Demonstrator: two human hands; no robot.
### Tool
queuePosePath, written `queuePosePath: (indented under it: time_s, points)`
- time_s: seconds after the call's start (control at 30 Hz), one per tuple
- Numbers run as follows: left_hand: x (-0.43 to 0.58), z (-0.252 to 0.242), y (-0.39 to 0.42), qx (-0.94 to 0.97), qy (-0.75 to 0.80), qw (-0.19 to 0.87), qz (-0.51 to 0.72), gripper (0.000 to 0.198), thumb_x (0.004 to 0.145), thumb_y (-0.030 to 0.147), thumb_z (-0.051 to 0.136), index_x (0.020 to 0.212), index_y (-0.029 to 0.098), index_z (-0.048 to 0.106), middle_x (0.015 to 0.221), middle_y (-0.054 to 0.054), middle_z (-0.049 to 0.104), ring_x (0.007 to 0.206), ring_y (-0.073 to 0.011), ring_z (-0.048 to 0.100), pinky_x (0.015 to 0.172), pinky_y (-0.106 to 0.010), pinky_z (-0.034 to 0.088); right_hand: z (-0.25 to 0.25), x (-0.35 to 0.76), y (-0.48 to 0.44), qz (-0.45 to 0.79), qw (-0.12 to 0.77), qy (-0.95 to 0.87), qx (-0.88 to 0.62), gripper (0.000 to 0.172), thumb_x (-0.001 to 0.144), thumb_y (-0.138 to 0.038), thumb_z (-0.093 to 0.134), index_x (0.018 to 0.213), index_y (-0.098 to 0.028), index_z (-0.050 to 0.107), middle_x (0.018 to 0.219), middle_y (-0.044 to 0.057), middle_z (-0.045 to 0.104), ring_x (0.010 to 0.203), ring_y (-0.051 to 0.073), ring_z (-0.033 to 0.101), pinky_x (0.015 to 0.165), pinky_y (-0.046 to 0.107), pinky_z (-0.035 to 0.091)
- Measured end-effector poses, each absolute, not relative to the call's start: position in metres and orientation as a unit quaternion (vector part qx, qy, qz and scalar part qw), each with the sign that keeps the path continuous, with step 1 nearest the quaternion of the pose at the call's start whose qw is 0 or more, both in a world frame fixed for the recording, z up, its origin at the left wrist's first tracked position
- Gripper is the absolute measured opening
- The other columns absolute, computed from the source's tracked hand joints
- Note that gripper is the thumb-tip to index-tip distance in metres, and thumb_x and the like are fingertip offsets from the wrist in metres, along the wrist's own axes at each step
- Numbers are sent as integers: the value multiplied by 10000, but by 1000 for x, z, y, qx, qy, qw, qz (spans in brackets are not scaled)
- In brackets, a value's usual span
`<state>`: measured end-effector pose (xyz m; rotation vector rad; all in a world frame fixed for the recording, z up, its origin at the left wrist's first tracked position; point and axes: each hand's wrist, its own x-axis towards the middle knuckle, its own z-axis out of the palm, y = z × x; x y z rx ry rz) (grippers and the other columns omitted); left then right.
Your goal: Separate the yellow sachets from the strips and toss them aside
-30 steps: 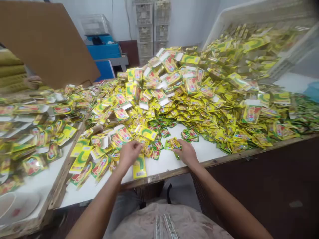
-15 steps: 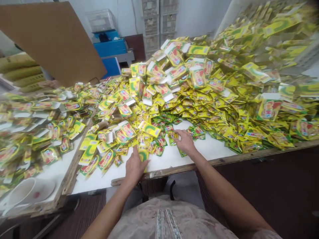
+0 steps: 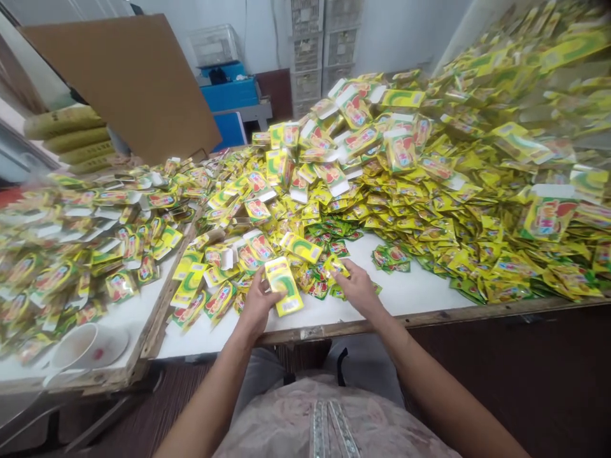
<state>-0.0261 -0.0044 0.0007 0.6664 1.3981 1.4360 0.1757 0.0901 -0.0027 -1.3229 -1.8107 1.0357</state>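
My left hand is closed on a small yellow and green box, its broad face up and tilted above the white tabletop. A yellow sachet is pinched between the thumb and fingers of my right hand, just right of the box. Loose sachets with green edges lie below and between the hands. Further boxes, some with white flaps open, lie past my left hand. A little stack of green-edged sachets rests on the table beyond my right hand.
A large heap of yellow sachets with boxes on top fills the back and right. On the left, another table holds many boxes and a white cup. A wooden edge borders the front. A cardboard sheet stands behind.
My left hand has lifted the yellow box off the table and turned it into view. My right hand has raised a yellow sachet from the table toward the box. The camera view has shifted left.
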Motion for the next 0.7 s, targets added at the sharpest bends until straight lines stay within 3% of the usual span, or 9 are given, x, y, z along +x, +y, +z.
queuePosePath:
  time_s: [0.13, 0.23, 0.33, 0.43, 0.53, 0.7]
  points:
    - [-38, 2, -2, 360, 602, 431, 568, 887, 640, 271, 713, 1402, 236, 261, 914, -32, 628, 733, -158, 614, 704, -293, 489, -3, 170, 70, 488, 332, -659, -466, 237, 749, -364, 522, 885, -193, 611, 691, -20, 623, 629, 148, 539, 586, 246, 423]
    - [-51, 6, -5, 488, 677, 343, 432, 718, 740, 283, 625, 1389, 221, 324, 801, -15, 608, 694, -167, 585, 705, -312, 471, -7, 176, 73, 490, 323, -654, -477, 207, 724, -349, 555, 849, -194, 614, 691, -23, 627, 624, 140, 534, 572, 234, 418]
    - [-47, 10, -10, 561, 766, 157, 270, 614, 770, 365, 607, 1332, 198, 427, 975, -98, 607, 876, -252, 575, 795, -388, 444, -10, 183, 80, 520, 305, -645, -469, 223, 721, -347, 560, 876, -196, 613, 672, -27, 624, 611, 140, 542, 561, 235, 424]
    - [-30, 9, -16, 606, 786, 22, 125, 706, 705, 465, 673, 1306, 158, 466, 1145, -179, 550, 1063, -346, 495, 866, -456, 407, -10, 185, 81, 545, 296, -639, -454, 245, 708, -350, 580, 897, -198, 607, 698, -25, 633, 643, 148, 564, 587, 246, 442]
    - [-22, 2, -18, 633, 772, 34, 50, 675, 724, 378, 679, 1314, 135, 458, 1151, -183, 557, 1063, -335, 507, 864, -433, 425, -9, 184, 80, 582, 288, -615, -447, 260, 691, -369, 602, 880, -191, 589, 717, -13, 637, 675, 157, 580, 620, 262, 454]
    - [-42, -3, -18, 627, 775, 38, 74, 519, 819, 148, 496, 1331, 99, 428, 1204, -168, 573, 1113, -272, 533, 914, -355, 423, -12, 187, 79, 553, 259, -642, -464, 303, 694, -305, 575, 973, -195, 540, 630, -37, 572, 601, 147, 537, 571, 252, 421]
